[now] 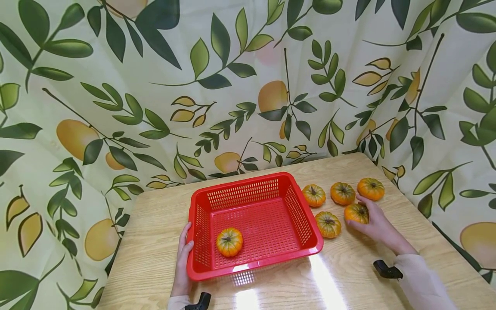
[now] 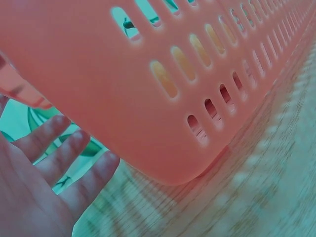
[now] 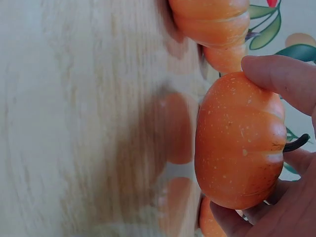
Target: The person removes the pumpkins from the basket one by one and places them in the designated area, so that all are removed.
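My right hand [image 1: 370,221] holds a small orange pumpkin [image 1: 356,213] between thumb and fingers. In the right wrist view, that pumpkin [image 3: 240,143] shows its dark stem turned toward the palm. A red plastic basket [image 1: 253,268] with perforated walls stands left of it, with one small pumpkin [image 1: 229,242] on its floor near the front left. My left hand [image 1: 182,262] is at the basket's left side. In the left wrist view, the fingers [image 2: 74,148] are fairly straight, their tips right at the outer wall [image 2: 98,94].
Several more small pumpkins lie on the wooden table right of the basket: one against its right side [image 1: 314,195], one in front of that [image 1: 328,224], two behind the right hand [image 1: 342,193] [image 1: 370,189]. A leaf-and-fruit patterned cloth [image 1: 232,107] hangs around the table.
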Tool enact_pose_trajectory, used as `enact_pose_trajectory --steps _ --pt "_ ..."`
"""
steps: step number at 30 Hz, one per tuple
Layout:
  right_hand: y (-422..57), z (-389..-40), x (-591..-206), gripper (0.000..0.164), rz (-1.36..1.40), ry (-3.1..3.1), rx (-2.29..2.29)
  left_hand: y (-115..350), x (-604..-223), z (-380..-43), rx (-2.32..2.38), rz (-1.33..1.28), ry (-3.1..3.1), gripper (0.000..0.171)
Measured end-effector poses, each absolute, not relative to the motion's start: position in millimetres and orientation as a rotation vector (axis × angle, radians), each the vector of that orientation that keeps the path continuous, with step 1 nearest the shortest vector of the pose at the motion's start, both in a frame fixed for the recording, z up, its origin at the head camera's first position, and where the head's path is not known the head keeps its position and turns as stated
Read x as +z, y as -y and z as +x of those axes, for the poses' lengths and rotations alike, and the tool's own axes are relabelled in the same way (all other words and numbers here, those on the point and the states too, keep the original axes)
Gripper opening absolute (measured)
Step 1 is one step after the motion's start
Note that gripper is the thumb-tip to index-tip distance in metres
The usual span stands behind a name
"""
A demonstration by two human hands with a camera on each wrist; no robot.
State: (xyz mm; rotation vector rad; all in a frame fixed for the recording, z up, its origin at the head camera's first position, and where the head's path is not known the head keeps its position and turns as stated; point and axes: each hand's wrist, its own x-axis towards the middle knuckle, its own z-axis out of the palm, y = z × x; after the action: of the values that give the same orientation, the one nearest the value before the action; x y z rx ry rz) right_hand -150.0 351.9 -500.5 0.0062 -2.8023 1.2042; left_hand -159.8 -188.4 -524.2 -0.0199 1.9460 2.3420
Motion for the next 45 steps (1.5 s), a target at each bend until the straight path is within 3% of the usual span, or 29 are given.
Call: enact_pose_trajectory --steps 19,27,45 --pt "-355.2 -149.2 -509.8 0.094 -0.032 2.849 1.19 189.0 -522.3 -159.2 2.33 -0.041 -1.96 0.056" --pt "-353.8 -147.9 -507.7 0.087 -0.043 2.874 1.138 189.3 -520.9 -159.7 2.32 -0.067 -1.969 0.056" --pt "-342.3 -162.3 -461.3 0.077 0.069 2.839 1.035 189.0 -522.7 -159.9 2.33 -0.071 -1.953 0.056"
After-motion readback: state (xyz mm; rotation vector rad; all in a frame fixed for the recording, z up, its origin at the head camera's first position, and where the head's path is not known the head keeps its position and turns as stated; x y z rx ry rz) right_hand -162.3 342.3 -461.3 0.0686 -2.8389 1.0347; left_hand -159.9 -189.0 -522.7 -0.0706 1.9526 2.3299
